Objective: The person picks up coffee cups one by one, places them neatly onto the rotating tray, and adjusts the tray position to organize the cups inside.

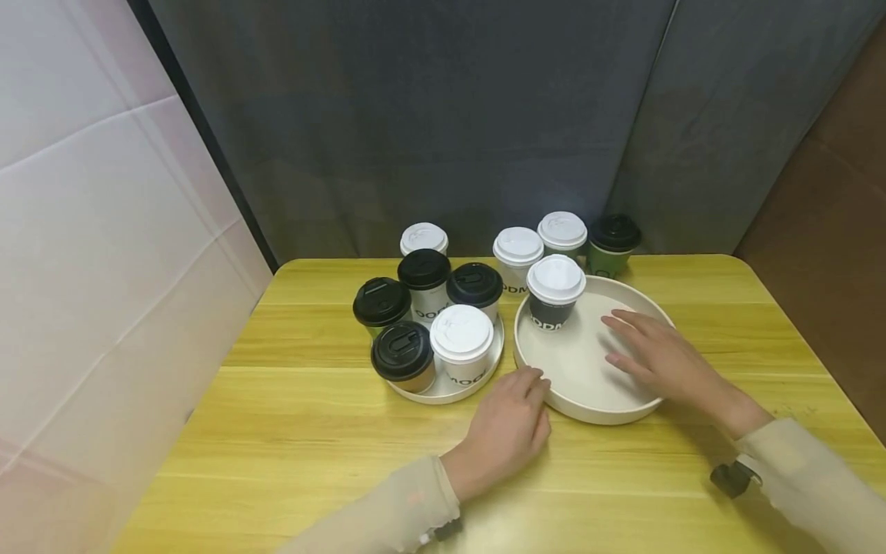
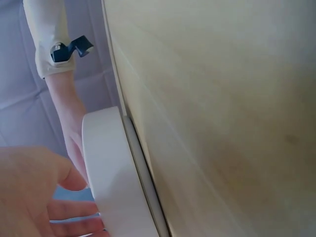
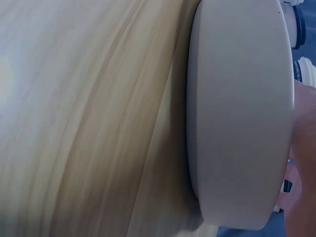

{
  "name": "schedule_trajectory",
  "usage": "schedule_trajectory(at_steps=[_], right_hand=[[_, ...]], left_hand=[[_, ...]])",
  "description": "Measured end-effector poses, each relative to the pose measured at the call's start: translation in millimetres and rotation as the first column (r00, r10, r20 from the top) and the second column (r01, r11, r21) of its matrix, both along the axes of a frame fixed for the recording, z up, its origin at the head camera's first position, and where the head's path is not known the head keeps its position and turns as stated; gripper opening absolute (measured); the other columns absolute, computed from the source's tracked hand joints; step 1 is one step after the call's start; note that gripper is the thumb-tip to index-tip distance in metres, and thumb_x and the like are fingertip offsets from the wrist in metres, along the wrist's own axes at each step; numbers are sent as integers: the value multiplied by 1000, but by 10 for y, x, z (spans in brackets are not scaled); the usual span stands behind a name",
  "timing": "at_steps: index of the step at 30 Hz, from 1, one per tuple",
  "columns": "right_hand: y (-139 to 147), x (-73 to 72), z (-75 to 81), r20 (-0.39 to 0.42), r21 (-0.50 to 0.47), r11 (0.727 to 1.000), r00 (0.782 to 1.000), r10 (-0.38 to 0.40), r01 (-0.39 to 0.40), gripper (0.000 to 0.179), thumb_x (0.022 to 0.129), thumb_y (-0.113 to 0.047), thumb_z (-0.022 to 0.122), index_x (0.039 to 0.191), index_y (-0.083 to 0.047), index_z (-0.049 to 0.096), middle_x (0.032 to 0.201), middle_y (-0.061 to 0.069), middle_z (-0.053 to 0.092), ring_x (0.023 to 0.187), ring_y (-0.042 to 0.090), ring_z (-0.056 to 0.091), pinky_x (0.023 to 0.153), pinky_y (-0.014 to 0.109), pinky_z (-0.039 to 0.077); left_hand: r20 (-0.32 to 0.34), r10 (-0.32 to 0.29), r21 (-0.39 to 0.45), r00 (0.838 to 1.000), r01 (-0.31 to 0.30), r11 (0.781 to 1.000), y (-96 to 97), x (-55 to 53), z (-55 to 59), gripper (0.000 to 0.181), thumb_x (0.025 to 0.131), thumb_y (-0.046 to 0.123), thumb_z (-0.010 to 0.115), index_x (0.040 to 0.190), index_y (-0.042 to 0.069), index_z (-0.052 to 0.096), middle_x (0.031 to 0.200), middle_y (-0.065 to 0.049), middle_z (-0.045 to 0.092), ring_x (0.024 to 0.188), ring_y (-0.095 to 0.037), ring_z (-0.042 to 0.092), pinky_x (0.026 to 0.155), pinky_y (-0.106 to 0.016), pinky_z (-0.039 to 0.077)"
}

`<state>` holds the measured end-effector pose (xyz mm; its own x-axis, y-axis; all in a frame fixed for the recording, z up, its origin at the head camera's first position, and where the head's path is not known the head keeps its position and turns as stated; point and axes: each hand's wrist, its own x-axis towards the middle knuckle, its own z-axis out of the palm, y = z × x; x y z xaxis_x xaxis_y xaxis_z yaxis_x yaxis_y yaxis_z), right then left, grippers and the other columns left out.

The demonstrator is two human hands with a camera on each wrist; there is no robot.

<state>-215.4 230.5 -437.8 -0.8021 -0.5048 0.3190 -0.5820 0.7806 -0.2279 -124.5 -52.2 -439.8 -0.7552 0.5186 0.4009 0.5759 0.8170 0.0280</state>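
Observation:
A large round cream tray (image 1: 595, 369) lies on the table, with a white-lidded dark paper coffee cup (image 1: 550, 312) standing upright at its back left. My left hand (image 1: 508, 423) is at the tray's front left rim, fingertips right at the edge. In the left wrist view, its thumb and fingers (image 2: 74, 210) reach to the tray's side wall (image 2: 111, 168). Over the right part of the tray my right hand (image 1: 657, 354) spreads its thumb and fingers, holding nothing. From the right wrist the tray's outer wall (image 3: 242, 113) hides much of that hand.
Left of the tray, a smaller white plate (image 1: 443, 398) bears several lidded cups, among them a white-lidded cup (image 1: 462, 342) and a black-lidded cup (image 1: 404, 354). Behind stand further cups, including a green cup (image 1: 611, 250) near the dark curtain (image 1: 415, 115).

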Motion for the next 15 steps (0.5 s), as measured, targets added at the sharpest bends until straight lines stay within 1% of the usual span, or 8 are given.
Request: schedule_trajectory(at_steps=[4, 10, 15], right_hand=[[-33, 23, 8, 5, -6, 1000, 1000, 4, -4, 58, 94, -38, 64, 146, -16, 48, 149, 14, 49, 137, 36, 45, 112, 58, 34], [-86, 55, 22, -9, -2, 999, 999, 34, -34, 58, 94, -36, 64, 146, -15, 48, 148, 16, 49, 136, 37, 45, 110, 59, 34], [-131, 78, 13, -14, 9, 999, 999, 51, -51, 58, 94, -35, 65, 146, -15, 48, 147, 15, 51, 135, 36, 47, 109, 56, 36]], left_hand=[[10, 9, -5, 1000, -9, 1000, -20, -25, 19, 39, 91, 21, 57, 125, 5, 65, 131, -9, 63, 125, -22, 60, 110, -34, 47], [47, 27, -4, 999, -27, 1000, -50, -59, 36, 41, 90, 19, 58, 127, 3, 63, 135, -12, 61, 129, -25, 58, 112, -34, 46], [51, 48, -21, 998, -47, 999, -61, -81, 44, 45, 87, 18, 61, 129, 2, 61, 138, -14, 60, 132, -28, 55, 112, -36, 45]])
